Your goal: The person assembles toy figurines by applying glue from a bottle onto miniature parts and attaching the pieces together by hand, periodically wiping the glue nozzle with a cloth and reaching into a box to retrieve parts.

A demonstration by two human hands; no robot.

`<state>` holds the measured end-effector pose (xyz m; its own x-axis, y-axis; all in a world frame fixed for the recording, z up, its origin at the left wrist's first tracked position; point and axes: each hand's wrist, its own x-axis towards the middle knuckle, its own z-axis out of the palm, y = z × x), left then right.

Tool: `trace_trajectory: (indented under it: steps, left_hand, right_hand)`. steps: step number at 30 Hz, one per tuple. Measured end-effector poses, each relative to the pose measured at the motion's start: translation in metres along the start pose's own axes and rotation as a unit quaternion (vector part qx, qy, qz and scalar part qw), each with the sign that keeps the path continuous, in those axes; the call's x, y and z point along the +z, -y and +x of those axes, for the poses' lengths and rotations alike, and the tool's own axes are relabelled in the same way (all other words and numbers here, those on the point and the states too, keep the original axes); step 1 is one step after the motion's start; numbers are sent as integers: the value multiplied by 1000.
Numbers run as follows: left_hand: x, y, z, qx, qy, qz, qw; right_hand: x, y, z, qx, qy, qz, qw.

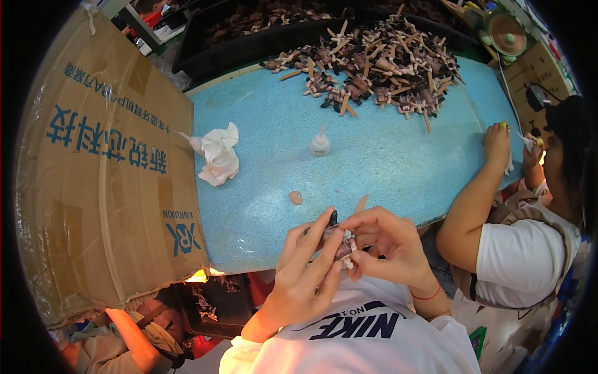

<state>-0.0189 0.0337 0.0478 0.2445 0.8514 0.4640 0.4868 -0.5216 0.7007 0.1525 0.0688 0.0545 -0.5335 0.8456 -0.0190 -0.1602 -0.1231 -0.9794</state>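
- The small figurine (pixel 343 249) is sitting off the table, between both hands in front of the chest.
- Its long axis is running from eleven o'clock, where a dark tip (pixel 334 218) is poking up, to five o'clock, where pale ends are showing.
- The left hand (pixel 305 268) is lying at eight o'clock of it, its fingers gripping the figurine's near flank.
- The right hand (pixel 395 249) is reaching in from three o'clock, thumb and forefinger bent narrow against the opposite side.
- A flat tan strip (pixel 361 203) is sticking out toward one o'clock behind the right fingers; they are hiding its base, so whether it is joined to the figurine is unclear.
- A tan oval piece (pixel 296 197) is lying on the blue table (pixel 261 131) between ten and eleven o'clock of the figurine, nearer the left hand.
- A small bottle (pixel 319 144) is standing farther out, near twelve.
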Motion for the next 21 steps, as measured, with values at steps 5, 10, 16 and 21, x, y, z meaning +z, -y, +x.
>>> trace_trajectory:
  steps: [5, 10, 16, 21]
  left_hand:
    - [11, 14, -6, -93, -25, -146, 985]
    - [17, 24, -12, -286, -24, -449, 846]
    - [29, 26, -17, -273, 32, -735, 620]
    - [34, 26, -21, -252, 33, -817, 517]
  right_hand:
    - [1, 1, 4, 39, -31, -18, 999]
    - [-9, -2, -5, -28, -75, -157, 984]
    - [3, -4, -9, -157, -142, -442, 871]
    - [9, -5, -10, -183, -150, -457, 857]
